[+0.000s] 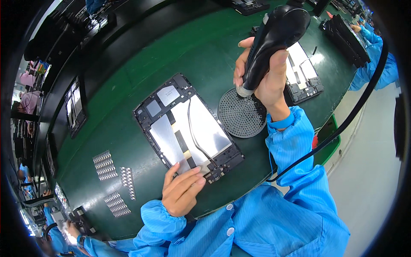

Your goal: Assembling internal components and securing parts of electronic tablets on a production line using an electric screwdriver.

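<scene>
An opened tablet [205,124] lies slanted on the green bench, its silver inner plates, a black cable and small boards exposed. My left hand [183,193] rests on its near edge, fingers stretched out over the small board there. Wrapped round a black electric screwdriver [278,32] is my right hand [274,85], raised to the right of the tablet. The screwdriver's pale nose points down over a round perforated screw tray [239,115]; its bit is not visible. I cannot tell whether it touches the tray.
Several strips of small parts [105,165] lie left of the tablet. Another opened tablet [314,81] is beyond my right wrist, near a black stack [344,40]. A black cord [342,125] crosses at right, over a green bin [332,147]. Co-workers' sleeves [376,47] show at both sides.
</scene>
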Available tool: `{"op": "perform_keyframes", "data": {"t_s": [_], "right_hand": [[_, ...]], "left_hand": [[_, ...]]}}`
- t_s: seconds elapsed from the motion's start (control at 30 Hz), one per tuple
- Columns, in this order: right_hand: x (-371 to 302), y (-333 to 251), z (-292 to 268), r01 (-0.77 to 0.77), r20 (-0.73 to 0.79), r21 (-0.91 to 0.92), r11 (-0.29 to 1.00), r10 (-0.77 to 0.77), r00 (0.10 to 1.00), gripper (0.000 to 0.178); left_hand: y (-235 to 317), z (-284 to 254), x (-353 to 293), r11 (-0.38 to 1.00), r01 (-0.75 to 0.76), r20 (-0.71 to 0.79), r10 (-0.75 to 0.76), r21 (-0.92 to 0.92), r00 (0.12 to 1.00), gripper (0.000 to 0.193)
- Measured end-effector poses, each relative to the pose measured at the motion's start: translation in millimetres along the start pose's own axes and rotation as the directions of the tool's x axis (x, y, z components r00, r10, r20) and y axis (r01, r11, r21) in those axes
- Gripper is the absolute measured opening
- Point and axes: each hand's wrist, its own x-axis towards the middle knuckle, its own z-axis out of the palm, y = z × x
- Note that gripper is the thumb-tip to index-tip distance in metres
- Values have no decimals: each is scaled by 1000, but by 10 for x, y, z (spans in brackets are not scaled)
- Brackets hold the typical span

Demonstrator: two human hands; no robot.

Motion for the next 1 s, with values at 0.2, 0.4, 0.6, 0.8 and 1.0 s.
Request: {"op": "perform_keyframes", "data": {"t_s": [0.2,0.4,0.6,0.8,1.0], "right_hand": [[-1,51,15,19,-13,69,997,-18,1000,71],[-24,31,4,10,10,83,997,-11,1000,71],[-28,107,83,56,5,136,989,-57,998,73],[-19,-254,198,67,224,301,951,-139,965,95],[-53,-403,987,-83,370,327,941,-47,928,96]], "left_hand": [[-42,-81,59,979,203,-156,-200,0,967,24],[-101,-165,66,953,297,-286,-270,55,920,11],[-170,-323,-66,850,519,-384,-451,90,806,15],[-508,-386,-219,483,596,-140,-837,-641,528,15],[-626,-486,-54,397,540,-62,-843,-742,535,14]]}}
